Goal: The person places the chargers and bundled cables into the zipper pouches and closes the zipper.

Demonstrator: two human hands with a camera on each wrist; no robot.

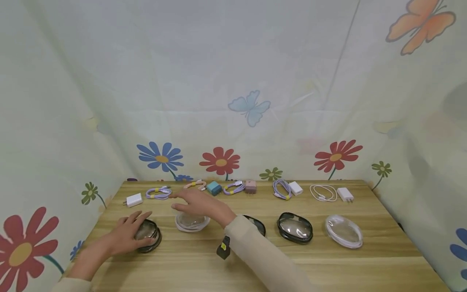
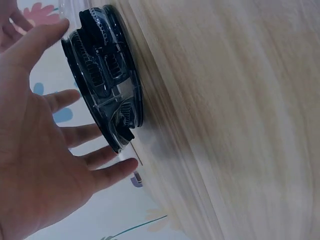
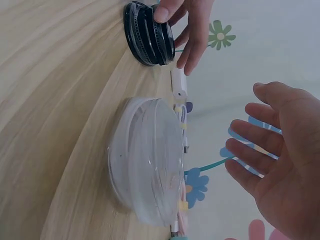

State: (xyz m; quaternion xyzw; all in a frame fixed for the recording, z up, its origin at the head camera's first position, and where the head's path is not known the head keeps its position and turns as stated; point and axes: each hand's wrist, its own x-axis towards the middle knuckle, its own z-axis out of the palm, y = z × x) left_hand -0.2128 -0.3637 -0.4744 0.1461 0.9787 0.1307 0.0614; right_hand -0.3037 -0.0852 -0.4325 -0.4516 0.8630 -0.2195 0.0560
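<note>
My left hand [image 1: 127,231] lies with straight, spread fingers on a black oval case [image 1: 150,237] at the table's front left. In the left wrist view the open palm [image 2: 40,155] is beside the case [image 2: 105,75], the thumb at its top. My right hand [image 1: 197,202] hovers flat and open just above a clear oval case [image 1: 191,223] to the right of it. The right wrist view shows the palm [image 3: 272,165] apart from the clear case [image 3: 145,160], with the black case [image 3: 150,35] beyond.
Along the back lie a white charger [image 1: 134,199], coiled purple cables [image 1: 158,192], a teal charger [image 1: 214,187], a pink charger [image 1: 250,186] and a white cable [image 1: 323,192]. A black case [image 1: 294,227] and a clear case [image 1: 343,231] sit to the right. Floral cloth walls surround the wooden table [image 1: 328,263].
</note>
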